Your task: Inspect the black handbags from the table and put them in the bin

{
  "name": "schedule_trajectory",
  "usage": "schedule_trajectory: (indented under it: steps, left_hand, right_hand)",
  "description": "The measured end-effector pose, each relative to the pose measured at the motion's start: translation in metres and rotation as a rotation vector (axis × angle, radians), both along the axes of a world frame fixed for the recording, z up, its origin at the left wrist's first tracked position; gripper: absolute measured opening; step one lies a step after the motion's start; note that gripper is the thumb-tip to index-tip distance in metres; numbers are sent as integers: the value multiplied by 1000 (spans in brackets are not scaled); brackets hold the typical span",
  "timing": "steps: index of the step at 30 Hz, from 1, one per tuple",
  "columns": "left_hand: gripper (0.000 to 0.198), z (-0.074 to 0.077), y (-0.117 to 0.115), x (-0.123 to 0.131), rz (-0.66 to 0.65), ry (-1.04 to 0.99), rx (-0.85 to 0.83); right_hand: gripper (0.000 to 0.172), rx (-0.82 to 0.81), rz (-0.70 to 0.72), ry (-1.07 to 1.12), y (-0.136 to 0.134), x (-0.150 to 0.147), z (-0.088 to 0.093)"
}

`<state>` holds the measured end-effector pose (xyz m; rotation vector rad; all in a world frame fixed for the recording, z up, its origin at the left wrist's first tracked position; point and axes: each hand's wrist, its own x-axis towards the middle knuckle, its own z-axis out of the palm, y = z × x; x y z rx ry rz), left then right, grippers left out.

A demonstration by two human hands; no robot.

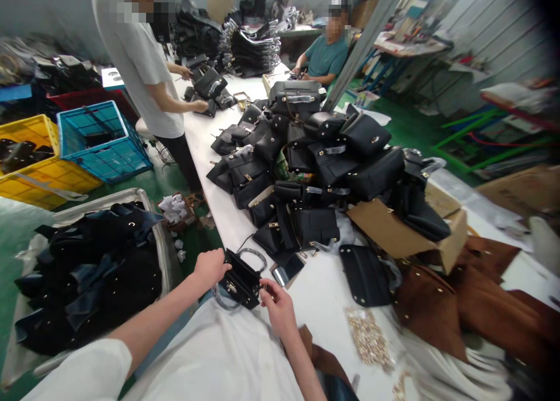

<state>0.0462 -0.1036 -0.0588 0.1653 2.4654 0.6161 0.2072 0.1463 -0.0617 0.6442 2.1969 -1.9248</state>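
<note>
The small black leather handbag with gold clasp hardware (pixel 241 283) sits at the near edge of the long white work table (pixel 319 290), between the person's two hands. The left hand (pixel 210 268) has its fingers closed on the bag's upper left corner. The right hand (pixel 277 303) pinches the bag's right end with fingertips near a metal fitting; just how tightly is hard to tell.

The bag looks light and fairly stiff, a structured shell that likely keeps its shape when lifted by the corners. Its smooth leather face may be slippery and could scuff, so the edges and ends seem the safest hold, clear of the clasp. A clear looped strap or wrapping (pixel 251 255) curls just beside it and could snag.

In count: one bag in hand, one large heap of black handbags (pixel 315 162) further along the table, too many and too overlapped to number. Two crates stand far left, one yellow plastic crate (pixel 39 173) and one blue plastic crate (pixel 102 141). Two other people work at the far end. One scatter of small gold metal fittings (pixel 367 337) lies to the near right.
</note>
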Motion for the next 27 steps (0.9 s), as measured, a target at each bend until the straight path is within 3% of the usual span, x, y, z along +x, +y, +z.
schedule_trajectory:
  steps: [2,3,5,8,11,14,16,21,23,27]
  left_hand:
    - [28,19,19,10,-151,225,21]
    - [32,26,29,16,-228,229,66]
    - [47,32,47,30,-339,47,219]
    - [62,27,67,55,-448,-139,308]
    - [58,16,78,72,-460,-79,304]
    - [68,11,87,75,-479,-47,298]
    - [73,11,94,73,-574,8,278]
    - [60,13,103,64,-886,152,232]
    - [59,10,101,64,-838,76,224]
    - [47,-2,93,66,-609,-78,319]
  right_hand:
    - [39,52,-5,10,3,5,3]
    - [37,75,-7,18,4,7,5]
    - [34,111,5,46,6,10,10]
    - [30,141,53,76,6,15,15]
    - [33,169,97,86,5,21,17]
    - [31,181,83,59,6,26,15]
    - [32,185,48,25,8,29,13]
    - [51,110,-74,-54,16,35,-3]
    - [53,52,-86,-63,16,39,-12]
    - [53,41,-96,-86,14,45,-30]
